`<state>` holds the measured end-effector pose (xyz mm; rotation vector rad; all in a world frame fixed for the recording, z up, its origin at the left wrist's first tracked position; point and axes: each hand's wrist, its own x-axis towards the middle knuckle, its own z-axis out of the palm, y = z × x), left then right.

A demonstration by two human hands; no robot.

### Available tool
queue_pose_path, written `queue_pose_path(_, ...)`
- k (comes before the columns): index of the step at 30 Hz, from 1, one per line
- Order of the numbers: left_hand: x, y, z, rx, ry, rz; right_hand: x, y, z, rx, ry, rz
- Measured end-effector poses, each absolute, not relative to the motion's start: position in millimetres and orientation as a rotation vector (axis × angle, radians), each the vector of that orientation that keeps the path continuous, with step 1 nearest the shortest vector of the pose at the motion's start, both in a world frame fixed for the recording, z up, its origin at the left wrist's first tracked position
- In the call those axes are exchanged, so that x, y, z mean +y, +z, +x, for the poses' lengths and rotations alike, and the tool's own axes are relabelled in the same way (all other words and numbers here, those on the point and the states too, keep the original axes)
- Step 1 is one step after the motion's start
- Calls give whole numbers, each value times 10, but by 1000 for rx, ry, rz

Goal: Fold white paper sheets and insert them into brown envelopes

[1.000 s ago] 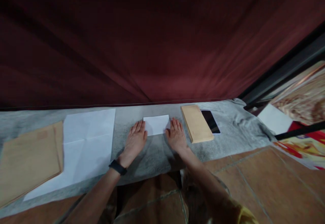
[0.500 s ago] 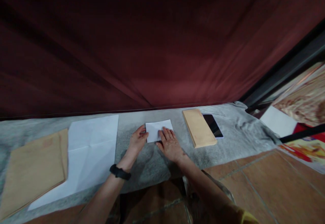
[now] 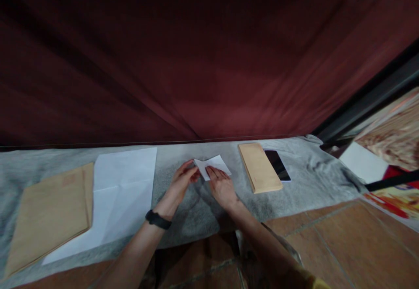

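The folded white paper sits on the grey cloth between the hands. Flat a second ago, its left part is now bent upward—seemingly folding work rather than smoothing. The left hand meets its raised left edge, fingers curled; whether they pinch it, I cannot tell. The right hand rests on top, fingers together, clamped on nothing. Right of the paper lie slim kraft envelopes, then a smartphone; left of it, a creased white sheet and larger brown envelopes—faint reddish print, illegible.
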<state>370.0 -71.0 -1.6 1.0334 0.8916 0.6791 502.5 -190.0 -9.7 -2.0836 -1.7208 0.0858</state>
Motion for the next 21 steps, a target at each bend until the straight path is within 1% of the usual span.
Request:
queue_pose_path(4, -673, 0, 3685, 890, 719, 1024, -1920, 69, 5175, -1446, 289, -1865)
queue_pose_path(8, -653, 84, 3683, 810, 840, 1071, -1932, 146, 5338, -939, 504, -1589)
queue_pose_path(11, -680, 206, 3689, 694, 794, 1044, -1907, 150, 5404, -683, 701, -1378)
queue_pose_path(16, -801, 280, 3733, 633, 670, 1115, -1840, 112, 5328, -542, 906, -1345)
queue_pose_path(21, -874, 179, 3773, 677, 608, 1210, -1799, 70, 5217, -423, 927, -1216)
